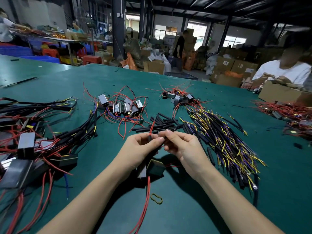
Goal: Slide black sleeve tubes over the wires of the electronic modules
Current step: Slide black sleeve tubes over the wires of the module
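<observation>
Seemingly mid-threading, the left hand (143,146) pinches a black sleeve tube (149,138) upright so the red wire (152,126) pokes out; right-hand fingers (166,138) curl beside it, probably feeding wire, above the worktop (185,191).

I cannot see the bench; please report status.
Both hands, left hand and right hand, pinch black sleeve tube. Red wire pokes out its top. Nothing in way.

You worked at a broad green table (194,200) in a dim warehouse. Dark steel pillars (118,27) rose behind it. Stacked cardboard boxes (225,65) stood beneath bright windows (234,40).
</observation>
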Tool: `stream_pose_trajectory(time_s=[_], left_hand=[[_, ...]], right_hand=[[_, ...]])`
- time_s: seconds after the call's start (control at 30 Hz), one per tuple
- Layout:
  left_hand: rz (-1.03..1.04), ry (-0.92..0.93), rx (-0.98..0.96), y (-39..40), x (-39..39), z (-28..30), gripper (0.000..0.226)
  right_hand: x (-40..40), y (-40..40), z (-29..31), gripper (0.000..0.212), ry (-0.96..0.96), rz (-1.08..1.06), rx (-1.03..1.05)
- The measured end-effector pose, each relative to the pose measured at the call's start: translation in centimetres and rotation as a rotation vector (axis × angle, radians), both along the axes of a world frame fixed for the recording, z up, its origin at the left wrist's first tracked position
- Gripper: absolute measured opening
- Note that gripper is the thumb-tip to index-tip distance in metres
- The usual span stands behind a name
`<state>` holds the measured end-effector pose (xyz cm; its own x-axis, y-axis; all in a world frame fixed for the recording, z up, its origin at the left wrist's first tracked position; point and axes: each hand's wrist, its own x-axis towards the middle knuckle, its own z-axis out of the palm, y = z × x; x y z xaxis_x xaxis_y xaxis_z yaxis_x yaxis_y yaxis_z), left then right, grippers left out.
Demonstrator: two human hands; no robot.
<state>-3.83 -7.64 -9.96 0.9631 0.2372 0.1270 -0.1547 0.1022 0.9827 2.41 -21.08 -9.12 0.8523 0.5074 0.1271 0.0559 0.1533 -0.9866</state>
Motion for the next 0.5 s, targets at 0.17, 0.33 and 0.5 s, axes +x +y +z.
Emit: stream_pose_trajectory(time_s=[0.17,0.33,0.5], left_hand=[[-0.017,0.021,0.142,0.0,0.2,0.1,0.006],[0.002,0.011,0.137,-0.2,0.2,-0.2,0.006],[0.027,-0.002,0.062,-0.5,0.2,-0.2,0.023]], right_hand=[[0.6,-0.3,0.1,0.019,0.004,-0.045,-0.097],[1.8,-1.8,1.9,0.053,-0.279,-0.246,-0.447],[3.0,-4.3,0.5,0.025,-0.545,-0.711,-1.265]])
